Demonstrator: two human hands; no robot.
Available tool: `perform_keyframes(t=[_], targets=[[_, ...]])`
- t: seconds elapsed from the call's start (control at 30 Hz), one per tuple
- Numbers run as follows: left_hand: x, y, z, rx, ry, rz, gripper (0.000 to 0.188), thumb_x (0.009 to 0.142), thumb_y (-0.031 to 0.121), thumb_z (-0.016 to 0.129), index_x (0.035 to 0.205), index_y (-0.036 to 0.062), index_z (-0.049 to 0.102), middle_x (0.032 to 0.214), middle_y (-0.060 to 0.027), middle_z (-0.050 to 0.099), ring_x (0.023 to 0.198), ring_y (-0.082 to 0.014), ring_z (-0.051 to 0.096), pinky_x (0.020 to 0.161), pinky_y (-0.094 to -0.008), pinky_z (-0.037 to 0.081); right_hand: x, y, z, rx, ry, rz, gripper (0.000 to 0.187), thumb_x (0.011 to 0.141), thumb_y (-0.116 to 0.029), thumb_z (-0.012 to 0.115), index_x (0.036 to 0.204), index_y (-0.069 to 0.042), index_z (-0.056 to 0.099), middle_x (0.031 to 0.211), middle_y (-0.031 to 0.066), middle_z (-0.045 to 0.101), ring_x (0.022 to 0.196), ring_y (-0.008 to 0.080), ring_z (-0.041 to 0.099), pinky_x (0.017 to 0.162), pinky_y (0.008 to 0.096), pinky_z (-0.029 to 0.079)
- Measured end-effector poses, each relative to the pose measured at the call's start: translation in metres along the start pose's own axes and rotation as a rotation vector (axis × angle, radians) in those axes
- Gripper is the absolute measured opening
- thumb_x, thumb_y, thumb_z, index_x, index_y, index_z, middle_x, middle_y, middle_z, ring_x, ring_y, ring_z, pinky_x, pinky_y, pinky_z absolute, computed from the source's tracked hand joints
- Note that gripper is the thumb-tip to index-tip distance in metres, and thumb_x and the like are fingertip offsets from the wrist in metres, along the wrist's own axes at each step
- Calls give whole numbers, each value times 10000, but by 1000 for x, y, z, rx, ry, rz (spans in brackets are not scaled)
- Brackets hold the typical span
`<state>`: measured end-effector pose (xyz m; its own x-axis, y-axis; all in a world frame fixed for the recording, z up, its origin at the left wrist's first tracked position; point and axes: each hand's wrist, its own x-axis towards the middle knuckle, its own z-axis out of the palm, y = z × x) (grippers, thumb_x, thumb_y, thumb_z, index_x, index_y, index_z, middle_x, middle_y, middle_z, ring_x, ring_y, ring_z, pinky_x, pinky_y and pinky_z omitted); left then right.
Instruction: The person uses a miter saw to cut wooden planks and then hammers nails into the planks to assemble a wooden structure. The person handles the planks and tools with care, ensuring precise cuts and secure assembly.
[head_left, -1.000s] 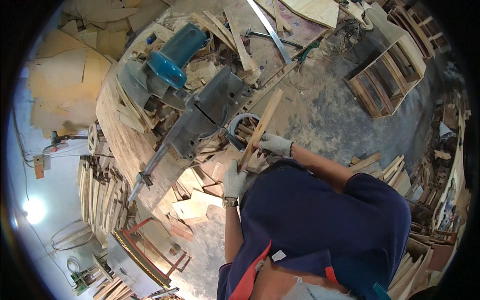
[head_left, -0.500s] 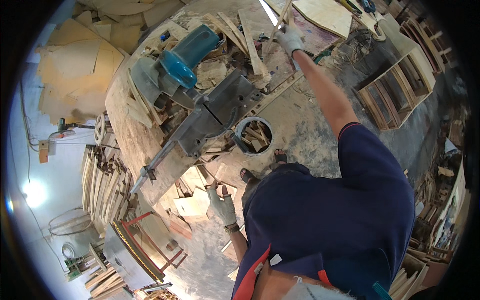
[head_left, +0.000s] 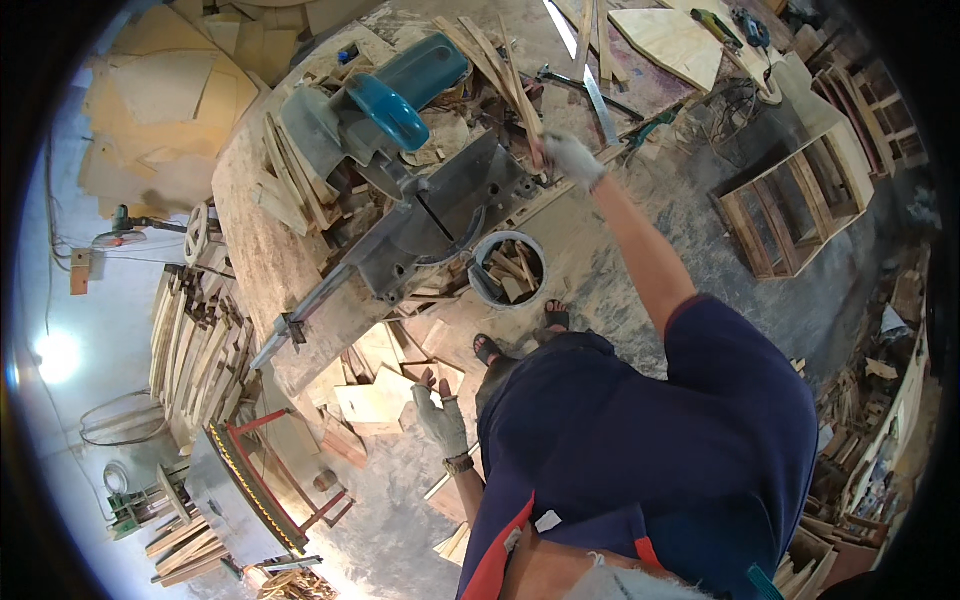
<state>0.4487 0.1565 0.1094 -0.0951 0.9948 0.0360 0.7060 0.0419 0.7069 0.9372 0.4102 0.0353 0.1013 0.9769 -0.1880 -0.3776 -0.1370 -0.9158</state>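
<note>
My right hand [head_left: 573,160], in a pale work glove with bare fingertips, is stretched out to the bench at the right end of the saw's grey metal fence [head_left: 470,195]. Its fingertips meet the near end of a thin wooden strip [head_left: 518,85]; motion blur hides whether they grip it. Behind the fence stands a mitre saw with a teal motor housing [head_left: 420,75]. Down by my left side, my gloved left hand [head_left: 440,420] hangs with fingers apart and holds nothing. Beyond it, apparently lower down, lie pale plywood offcuts [head_left: 378,400].
A round bin [head_left: 540,285] holding wood scraps stands by my feet. On the bench lie a metal straightedge [head_left: 598,110], a hammer-like tool [head_left: 590,92] and a plywood panel [head_left: 670,45]. A wooden frame [head_left: 790,215] stands right; a red-framed saw [head_left: 285,480] is at left.
My right hand has let go of a wooden strip at the back of the bench and come nearer, to the strip end beside the fence. My left hand stays low, with little change.
</note>
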Motion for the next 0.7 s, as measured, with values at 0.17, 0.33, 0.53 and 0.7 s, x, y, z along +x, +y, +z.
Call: perform_keyframes(t=[0.17,0.33,0.53,0.7], targets=[[14,4,12,-76,-70,46,357,1009,158,707,1330,8,659,1101,-172,703,1047,-313,698,911,-414,538,-140,88,0,-310,54,314,355,956,-156,752,1223,29,610,982,94,700,815,179,699,717,328,575],[37,22,20,-54,-153,184,353,995,161,726,1312,14,674,1076,-166,710,1001,-329,710,871,-419,549,-281,157,9,-931,552,308,441,858,-245,769,1193,32,690,955,198,736,795,298,703,717,418,542],[63,40,33,-13,-327,285,376,932,222,760,1254,38,699,1077,-159,695,1035,-371,671,874,-428,540,-383,181,-10,-1197,640,356,317,806,-240,809,958,-24,634,817,206,646,751,374,650,713,441,521],[78,53,46,78,-381,572,385,890,222,763,1231,56,699,1129,-126,685,1134,-333,638,964,-433,512,-388,177,-25,-1357,536,354,396,753,-242,883,1014,-59,646,847,166,678,778,395,665,715,436,538]])
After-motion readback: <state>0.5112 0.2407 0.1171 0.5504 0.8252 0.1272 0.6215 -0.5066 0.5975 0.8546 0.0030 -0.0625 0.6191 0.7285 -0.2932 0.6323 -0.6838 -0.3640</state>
